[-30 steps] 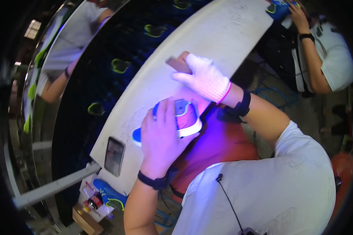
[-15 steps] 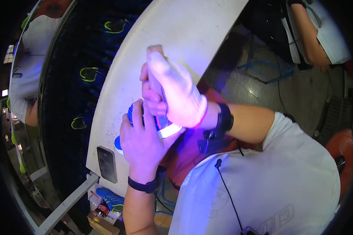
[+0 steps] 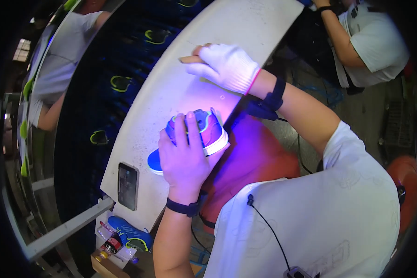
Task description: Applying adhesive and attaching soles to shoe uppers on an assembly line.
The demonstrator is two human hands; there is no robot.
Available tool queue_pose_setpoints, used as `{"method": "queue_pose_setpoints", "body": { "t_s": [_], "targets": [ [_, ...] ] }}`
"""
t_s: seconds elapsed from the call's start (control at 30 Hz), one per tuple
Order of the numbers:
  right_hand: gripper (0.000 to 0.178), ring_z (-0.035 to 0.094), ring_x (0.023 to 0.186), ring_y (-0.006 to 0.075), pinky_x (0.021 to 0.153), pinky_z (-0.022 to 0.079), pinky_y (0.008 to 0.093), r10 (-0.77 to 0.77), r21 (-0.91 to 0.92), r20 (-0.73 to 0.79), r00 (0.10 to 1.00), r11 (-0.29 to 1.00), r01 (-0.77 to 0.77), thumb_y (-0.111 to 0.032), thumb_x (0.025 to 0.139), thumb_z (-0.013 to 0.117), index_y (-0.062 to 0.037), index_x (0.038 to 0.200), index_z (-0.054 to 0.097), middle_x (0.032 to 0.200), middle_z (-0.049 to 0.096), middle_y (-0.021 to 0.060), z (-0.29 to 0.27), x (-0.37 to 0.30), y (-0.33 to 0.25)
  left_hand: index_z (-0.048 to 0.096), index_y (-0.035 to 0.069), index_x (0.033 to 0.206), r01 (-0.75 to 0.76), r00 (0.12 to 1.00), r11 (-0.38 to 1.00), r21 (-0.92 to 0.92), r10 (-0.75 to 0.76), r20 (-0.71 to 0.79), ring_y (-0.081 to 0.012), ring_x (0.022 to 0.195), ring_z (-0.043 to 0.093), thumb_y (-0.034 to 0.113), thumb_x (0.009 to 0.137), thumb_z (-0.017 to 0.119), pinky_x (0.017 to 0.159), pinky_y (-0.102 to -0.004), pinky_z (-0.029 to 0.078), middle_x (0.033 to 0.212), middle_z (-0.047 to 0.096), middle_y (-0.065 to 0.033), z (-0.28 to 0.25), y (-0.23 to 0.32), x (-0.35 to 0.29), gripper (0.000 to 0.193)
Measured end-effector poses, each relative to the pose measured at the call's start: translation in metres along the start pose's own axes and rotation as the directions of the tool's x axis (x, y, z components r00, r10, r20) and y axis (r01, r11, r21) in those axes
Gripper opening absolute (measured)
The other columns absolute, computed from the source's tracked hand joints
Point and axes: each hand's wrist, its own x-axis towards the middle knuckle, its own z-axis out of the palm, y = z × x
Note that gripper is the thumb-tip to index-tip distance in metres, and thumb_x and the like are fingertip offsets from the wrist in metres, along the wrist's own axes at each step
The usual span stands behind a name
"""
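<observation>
Shoe (image 3: 213, 133) in the head view: blue, white-soled, lit violet, over the white bench (image 3: 176, 92), toe to the left and heel to the right. Cannot tell any contact between sole and bench. Across the shoe, bare left hand (image 3: 185, 155), grip wrapped around the upper, fingers over the collar, thumb just below the sole. Up from the shoe in view and well apart from it, right hand (image 3: 228, 68) in a white knitted glove with a pinkish cuff edge. Grip folded onto a flat brownish piece (image 3: 188, 60), pointing leftward; cannot tell its exact kind. Dark wristbands (image 3: 183, 208) on both arms. Beyond the shoe's toe, down and left, phone (image 3: 128, 186) lying on the bench. Farther past the toe, below the bench's end, second blue shoe (image 3: 123, 228) with yellow-green lining, beside a bottle (image 3: 111, 244) of dark liquid. Left of the shoe, past the bench's curved edge, dark strip (image 3: 88, 111) carrying collared shoes (image 3: 121, 83) trimmed yellow-green. Far up and right of the shoe, co-worker (image 3: 375, 39) in a white short sleeve.
</observation>
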Motion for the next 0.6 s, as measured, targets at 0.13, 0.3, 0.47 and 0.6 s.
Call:
{"method": "queue_pose_setpoints", "body": {
  "t_s": [0.13, 0.3, 0.47, 0.6],
  "targets": [
    [0.051, 0.064, 0.127, 0.0416, 0.115, 0.046, 0.0518, -0.134, -0.007, -0.173, 0.976, 0.991, 0.135, -0.046, 0.103, 0.063, -0.0050, 0.133, 0.072, 0.132, 0.070, 0.0240, 0.027, -0.025, 0.028, 0.063, -0.002, 0.137, 0.005, 0.994, 0.997, -0.080, -0.014, -0.110, -0.0432, 0.113, 0.068, 0.070, 0.079, 0.082, 0.096, -0.0558, 0.056, 0.132, 0.068, -0.0210, -0.003, -0.004, -0.005, 0.094],
    [0.091, 0.059, 0.138, 0.0290, 0.119, 0.044, 0.0436, -0.085, 0.815, 0.213, 0.973, 0.565, -0.129, -0.031, 0.090, 0.080, -0.0004, 0.165, 0.040, 0.145, 0.063, 0.0196, -0.007, -0.062, -0.061, 0.062, 0.003, 0.142, 0.128, 0.934, 0.978, -0.164, -0.175, -0.312, -0.0418, 0.115, 0.070, 0.073, 0.069, 0.088, 0.094, -0.0469, 0.061, 0.138, 0.068, -0.0151, -0.017, -0.025, -0.033, 0.105],
    [0.119, 0.055, 0.141, 0.0262, 0.119, 0.046, 0.0401, -0.132, 0.829, 0.435, 0.891, 0.445, -0.340, -0.019, 0.081, 0.086, 0.0007, 0.173, 0.013, 0.156, 0.051, 0.0185, -0.001, -0.083, -0.131, 0.057, 0.005, 0.150, 0.030, 0.891, 0.929, -0.369, -0.192, -0.412, -0.0416, 0.123, 0.067, 0.066, 0.065, 0.093, 0.098, -0.0471, 0.060, 0.143, 0.065, -0.0158, -0.018, -0.039, -0.050, 0.111],
    [0.120, 0.054, 0.143, 0.0255, 0.120, 0.045, 0.0396, -0.146, 0.682, 0.237, 0.960, 0.729, -0.057, -0.024, 0.085, 0.089, 0.0031, 0.172, 0.011, 0.156, 0.052, 0.0188, 0.016, -0.110, -0.144, 0.055, 0.006, 0.152, 0.002, 0.930, 0.924, -0.381, -0.142, -0.340, -0.0469, 0.131, 0.063, 0.057, 0.068, 0.094, 0.109, -0.0515, 0.055, 0.150, 0.063, -0.0163, -0.021, -0.047, -0.066, 0.106]
  ]
}}
